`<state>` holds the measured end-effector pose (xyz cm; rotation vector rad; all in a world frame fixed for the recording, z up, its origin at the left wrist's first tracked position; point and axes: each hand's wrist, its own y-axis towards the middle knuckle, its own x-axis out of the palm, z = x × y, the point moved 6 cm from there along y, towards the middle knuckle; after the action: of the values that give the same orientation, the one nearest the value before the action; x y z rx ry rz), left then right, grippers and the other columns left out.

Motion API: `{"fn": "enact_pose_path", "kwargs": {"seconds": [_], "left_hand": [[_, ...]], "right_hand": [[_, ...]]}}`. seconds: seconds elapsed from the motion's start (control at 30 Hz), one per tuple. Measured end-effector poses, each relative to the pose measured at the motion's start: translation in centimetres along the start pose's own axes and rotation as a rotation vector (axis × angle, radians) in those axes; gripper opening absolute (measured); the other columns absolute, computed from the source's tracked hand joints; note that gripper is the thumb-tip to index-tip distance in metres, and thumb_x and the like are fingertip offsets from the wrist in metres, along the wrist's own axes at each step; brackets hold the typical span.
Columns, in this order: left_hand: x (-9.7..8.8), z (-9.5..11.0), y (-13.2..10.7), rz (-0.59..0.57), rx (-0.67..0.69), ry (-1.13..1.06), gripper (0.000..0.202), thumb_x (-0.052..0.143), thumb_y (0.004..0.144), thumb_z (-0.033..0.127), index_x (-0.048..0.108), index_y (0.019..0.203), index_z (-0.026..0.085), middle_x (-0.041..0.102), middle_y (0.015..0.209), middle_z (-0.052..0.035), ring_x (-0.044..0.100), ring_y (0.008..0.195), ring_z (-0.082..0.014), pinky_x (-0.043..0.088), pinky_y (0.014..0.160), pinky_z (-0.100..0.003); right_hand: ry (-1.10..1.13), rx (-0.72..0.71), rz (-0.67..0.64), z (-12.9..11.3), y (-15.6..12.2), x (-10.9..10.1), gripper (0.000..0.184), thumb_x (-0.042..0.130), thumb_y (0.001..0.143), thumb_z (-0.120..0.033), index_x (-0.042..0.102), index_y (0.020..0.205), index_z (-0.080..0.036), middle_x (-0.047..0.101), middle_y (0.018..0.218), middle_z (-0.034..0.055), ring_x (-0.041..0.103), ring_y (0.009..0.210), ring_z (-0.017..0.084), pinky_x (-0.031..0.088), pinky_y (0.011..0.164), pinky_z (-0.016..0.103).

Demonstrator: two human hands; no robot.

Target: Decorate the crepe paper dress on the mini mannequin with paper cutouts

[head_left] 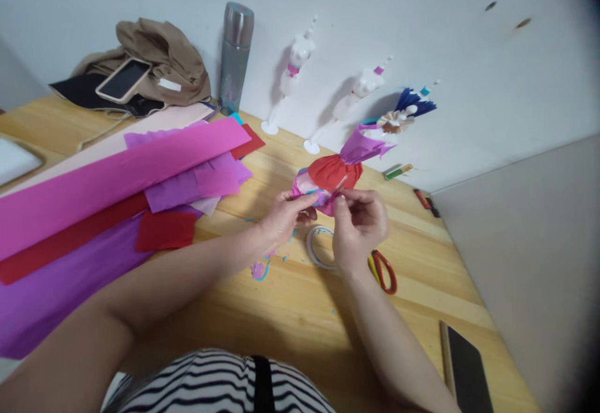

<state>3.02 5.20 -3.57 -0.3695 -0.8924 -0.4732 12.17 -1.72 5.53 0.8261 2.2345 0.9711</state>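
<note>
Near the middle of the wooden table [300, 313], the left hand [281, 216] and the right hand [359, 225] both pinch the lower end of a paper-dressed doll [335, 172], held just above the board. Its crepe skirt looks light, soft and easy to tear, so the stiff body under the paper seems the safer grip. A tape roll [315, 247] and scissors [384, 270] lie below the hands. Paper sheets [107, 182] crowd the left side; white mannequins [293, 72] stand at the far edge.
</note>
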Motion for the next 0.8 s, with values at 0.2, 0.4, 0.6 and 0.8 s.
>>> {"fn": "enact_pose_path", "kwargs": {"seconds": [0.2, 0.4, 0.6, 0.8], "left_hand": [[0.0, -0.2, 0.1, -0.040, 0.031, -0.017, 0.026, 0.091, 0.073, 0.037, 0.076, 0.080, 0.018, 0.068, 0.068, -0.0004, 0.059, 0.062, -0.0103, 0.045, 0.064, -0.025], [0.1, -0.2, 0.1, -0.025, -0.009, -0.051, 0.026, 0.091, 0.071, 0.036, 0.078, 0.085, 0.018, 0.074, 0.077, -0.0021, 0.061, 0.064, -0.0108, 0.044, 0.063, -0.025], [-0.1, -0.2, 0.2, -0.015, -0.004, -0.033, 0.026, 0.090, 0.072, 0.036, 0.078, 0.087, 0.018, 0.072, 0.075, -0.0013, 0.060, 0.064, -0.0113, 0.044, 0.064, -0.026], [0.1, -0.2, 0.1, -0.004, -0.023, -0.044, 0.023, 0.087, 0.074, 0.035, 0.075, 0.083, 0.018, 0.069, 0.074, -0.0006, 0.057, 0.063, -0.0110, 0.041, 0.061, -0.026]], "right_hand": [[-0.155, -0.346, -0.118, -1.5, -1.3, 0.1, 0.024, 0.067, 0.093, -0.009, 0.077, 0.108, -0.024, 0.063, 0.082, 0.0003, 0.060, 0.066, 0.015, 0.049, 0.056, 0.029], [-0.251, -0.427, -0.129, -0.4, -2.2, 0.5, 0.033, 0.064, 0.095, -0.010, 0.076, 0.122, -0.024, 0.064, 0.082, 0.0007, 0.058, 0.064, 0.014, 0.049, 0.056, 0.028], [-0.301, -0.489, -0.131, -0.4, -2.5, 0.4, 0.048, 0.065, 0.093, -0.007, 0.071, 0.135, -0.029, 0.065, 0.082, 0.0010, 0.059, 0.067, 0.017, 0.047, 0.059, 0.029], [-0.311, -0.576, -0.179, -0.9, -2.7, 0.6, 0.053, 0.064, 0.092, -0.005, 0.069, 0.139, -0.029, 0.066, 0.082, 0.0021, 0.059, 0.066, 0.017, 0.047, 0.059, 0.031]]}}
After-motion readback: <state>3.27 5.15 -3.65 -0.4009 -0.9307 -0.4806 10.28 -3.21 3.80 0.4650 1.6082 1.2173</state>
